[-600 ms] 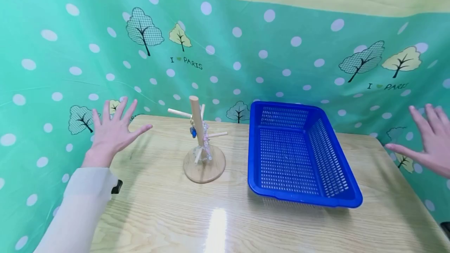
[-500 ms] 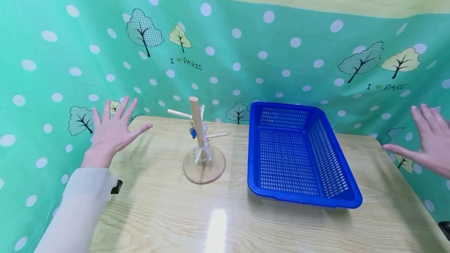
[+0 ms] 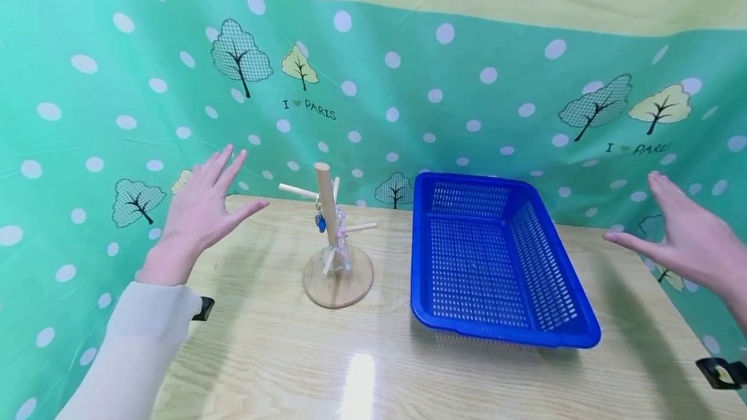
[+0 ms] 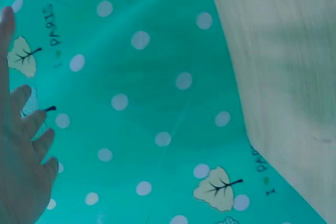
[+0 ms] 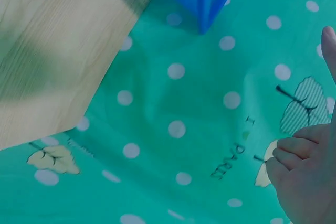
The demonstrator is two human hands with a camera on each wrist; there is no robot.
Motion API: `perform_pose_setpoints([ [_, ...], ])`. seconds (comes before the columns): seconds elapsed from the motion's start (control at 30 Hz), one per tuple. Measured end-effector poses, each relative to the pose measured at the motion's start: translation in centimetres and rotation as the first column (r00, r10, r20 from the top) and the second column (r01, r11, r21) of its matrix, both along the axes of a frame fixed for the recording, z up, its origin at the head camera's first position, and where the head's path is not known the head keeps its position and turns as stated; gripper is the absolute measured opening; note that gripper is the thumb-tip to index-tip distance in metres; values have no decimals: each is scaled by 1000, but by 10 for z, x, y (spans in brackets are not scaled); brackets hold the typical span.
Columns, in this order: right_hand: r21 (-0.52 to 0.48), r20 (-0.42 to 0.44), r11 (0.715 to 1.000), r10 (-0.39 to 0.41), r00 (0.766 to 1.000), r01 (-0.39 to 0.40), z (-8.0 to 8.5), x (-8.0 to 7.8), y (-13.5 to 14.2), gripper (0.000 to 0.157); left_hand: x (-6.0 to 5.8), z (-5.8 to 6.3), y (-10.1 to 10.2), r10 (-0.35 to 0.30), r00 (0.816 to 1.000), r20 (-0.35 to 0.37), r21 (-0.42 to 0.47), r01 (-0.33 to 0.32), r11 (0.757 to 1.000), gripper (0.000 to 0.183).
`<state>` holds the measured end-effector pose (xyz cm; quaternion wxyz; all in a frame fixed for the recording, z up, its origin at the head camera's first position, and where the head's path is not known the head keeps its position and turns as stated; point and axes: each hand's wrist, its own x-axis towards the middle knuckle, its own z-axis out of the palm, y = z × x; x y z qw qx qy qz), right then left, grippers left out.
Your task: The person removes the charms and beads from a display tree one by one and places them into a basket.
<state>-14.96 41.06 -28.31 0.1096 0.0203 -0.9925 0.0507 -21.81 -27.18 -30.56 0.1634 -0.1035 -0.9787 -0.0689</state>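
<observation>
Left hand (image 3: 201, 209) and right hand (image 3: 694, 238) are hovering outstretched and empty; bead strings (image 3: 343, 248), likely light and limp, are hanging on a stand (image 3: 328, 206), inviting pinches near its pegs (image 3: 363, 227).

A person is reaching out toward opposite sides of the table (image 3: 257, 355). The left hand (image 3: 201, 212) is hovering in mid-air near the far left corner, its 4 fingers extending forward and its thumb pointing inward, while a pale sleeve (image 3: 140, 336) is covering the forearm up to the wrist. The right hand (image 3: 694, 242) is hovering beside the right edge, near the far right corner, its fingers stretching forward close together, its thumb pointing inward, its wrist showing bare.
</observation>
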Motion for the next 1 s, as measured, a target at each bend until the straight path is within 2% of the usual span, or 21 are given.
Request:
perform_pose_setpoints([
  [0.13,25,-10,1000,-7,1000,7,2,3,-10,120,4,4,9,-56,998,7,63,55,996,89],
  [0.23,30,-39,999,18,999,-17,2,5,-18,116,7,5,12,-97,995,-1,116,97,989,83],
  [0.33,36,-79,998,55,995,-52,2,6,-27,109,8,4,15,-143,985,-94,177,158,972,73],
  [0.43,44,-128,995,95,987,-90,2,7,-35,101,8,2,17,-198,953,-227,234,251,939,60],
  [0.5,54,-161,992,124,979,-117,3,7,-41,95,7,1,19,-229,928,-295,265,310,913,54],
  [0.57,69,-194,987,153,969,-142,4,6,-47,89,6,2,21,-244,910,-335,301,349,887,49],
  [0.7,84,-243,979,203,948,-188,6,1,-58,77,7,5,27,-276,891,-360,394,413,821,45],
  [0.9,89,-312,954,300,901,-287,9,-6,-78,60,9,10,38,-342,866,-364,529,495,689,42],
  [1.0,58,-313,939,339,887,-338,11,-9,-88,56,8,10,44,-354,869,-345,572,494,655,38],
])
